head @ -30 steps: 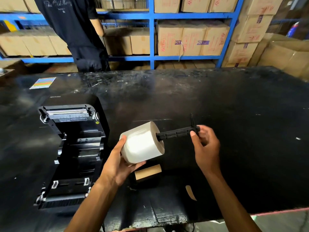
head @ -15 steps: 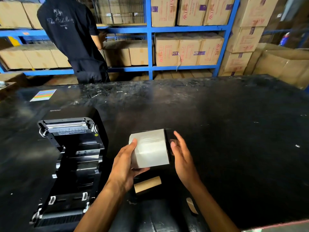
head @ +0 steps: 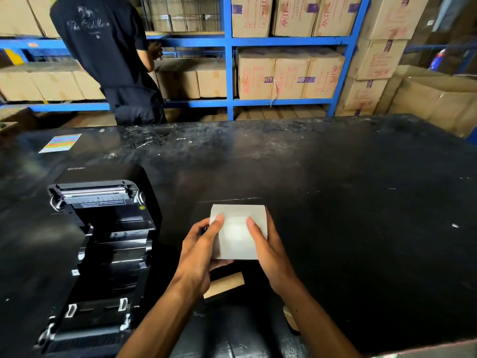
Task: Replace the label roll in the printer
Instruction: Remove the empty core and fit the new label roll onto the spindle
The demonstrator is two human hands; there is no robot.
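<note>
Both left hand (head: pixel 198 250) and right hand (head: pixel 268 250) clasping the label roll (head: pixel 238 232), thumbs on top, steadying it for the open printer (head: pixel 103 241) at nine o'clock.

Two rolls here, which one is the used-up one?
The bare brown cardboard tube lying on the table below the hands. The other, the white label roll, is full and held in both hands.

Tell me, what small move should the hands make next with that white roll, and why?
Probably carry the label roll leftward toward the open printer and lower it in. The left hand and right hand both grip the roll above the table, the printer's bay looks empty, and a bare cardboard core already lies out beneath.
</note>
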